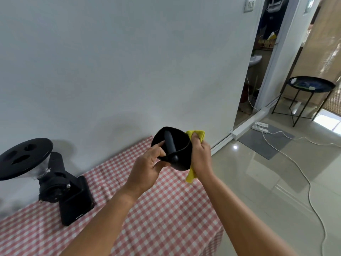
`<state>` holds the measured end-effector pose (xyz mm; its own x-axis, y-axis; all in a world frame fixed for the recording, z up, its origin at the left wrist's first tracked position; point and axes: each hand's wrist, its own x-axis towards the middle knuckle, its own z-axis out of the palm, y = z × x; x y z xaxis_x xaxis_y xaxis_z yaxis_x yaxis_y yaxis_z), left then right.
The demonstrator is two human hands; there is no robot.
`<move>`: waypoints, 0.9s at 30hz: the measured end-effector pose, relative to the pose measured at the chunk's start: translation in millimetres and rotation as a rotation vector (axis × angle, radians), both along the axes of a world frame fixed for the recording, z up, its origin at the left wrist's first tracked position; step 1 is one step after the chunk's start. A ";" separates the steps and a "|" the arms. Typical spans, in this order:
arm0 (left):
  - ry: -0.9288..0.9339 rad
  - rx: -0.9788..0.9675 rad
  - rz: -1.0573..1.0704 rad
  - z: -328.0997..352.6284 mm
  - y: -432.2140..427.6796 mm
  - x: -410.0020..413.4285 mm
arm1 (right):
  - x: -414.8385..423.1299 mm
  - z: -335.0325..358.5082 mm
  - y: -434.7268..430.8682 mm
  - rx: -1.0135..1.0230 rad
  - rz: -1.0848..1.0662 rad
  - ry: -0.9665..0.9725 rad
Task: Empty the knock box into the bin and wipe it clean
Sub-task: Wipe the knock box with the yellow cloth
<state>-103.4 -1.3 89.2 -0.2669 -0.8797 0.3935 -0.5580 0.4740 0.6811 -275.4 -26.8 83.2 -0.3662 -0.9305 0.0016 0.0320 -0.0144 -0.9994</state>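
Observation:
A round black knock box [181, 145] with a black bar across its mouth is held in the air above the table's far right end. My left hand [147, 167] grips its near rim, thumb inside by the bar. My right hand [200, 156] presses a yellow cloth [197, 134] against the box's right outer wall; the cloth sticks out above and below the hand. The box's inside looks dark and I cannot tell what it holds. No bin is in view.
A black coffee grinder [55, 182] with a wide hopper lid stands at the left on the red-checked tablecloth [166, 209]. A white wall is close behind. On the tiled floor to the right lie a power strip [261, 126] and white cable; a black side table [311, 85] stands beyond.

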 end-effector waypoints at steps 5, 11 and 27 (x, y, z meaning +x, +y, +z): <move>0.037 -0.040 -0.021 9.1 -0.5 1.5 | 12.6 1.1 12.7 -0.157 0.029 0.211; -0.026 -0.098 -0.180 11.8 -3.4 7.2 | -18.5 30.3 -3.5 0.109 0.211 -0.045; -0.043 -0.186 -0.172 10.0 -18.3 24.7 | -29.0 18.1 -5.9 0.062 0.417 0.203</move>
